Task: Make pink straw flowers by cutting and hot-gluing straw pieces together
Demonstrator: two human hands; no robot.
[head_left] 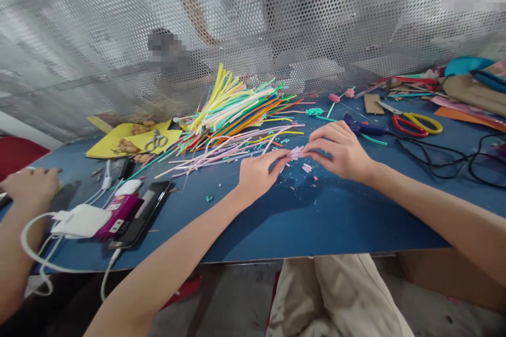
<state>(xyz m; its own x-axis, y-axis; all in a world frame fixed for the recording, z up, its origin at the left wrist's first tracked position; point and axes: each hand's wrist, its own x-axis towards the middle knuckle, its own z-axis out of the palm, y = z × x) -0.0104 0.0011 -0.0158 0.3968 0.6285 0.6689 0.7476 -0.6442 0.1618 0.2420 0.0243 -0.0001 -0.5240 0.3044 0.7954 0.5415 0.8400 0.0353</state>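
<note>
Head view: both bare hands meet over a blue table [300,221]. Left hand [259,171] and right hand [340,152] pinch one small pink piece [295,153] between their fingertips, one from each side. The piece sits just above the tabletop, near the middle of the table, a little toward the far edge. Both hands are closed narrowly on it, the other fingers loosely curled.

Pink scraps [307,168] lie on the table just below the piece. A heap of coloured straws [233,108] is spread behind the left hand, reaching toward a perforated metal screen [253,21] at the table's far edge. Beyond the right hand lies a blue glue gun [361,127], with black cable [443,160] running to the right. Scissors with red and yellow handles [415,124] rest beside the gun. Small metal scissors [156,141] lie on yellow paper [106,142] at the left.

A phone [142,216], a white charger [81,221] and a purple pack [120,213] sit near the front left edge. Another person's hand [29,184] rests on the table at far left.
</note>
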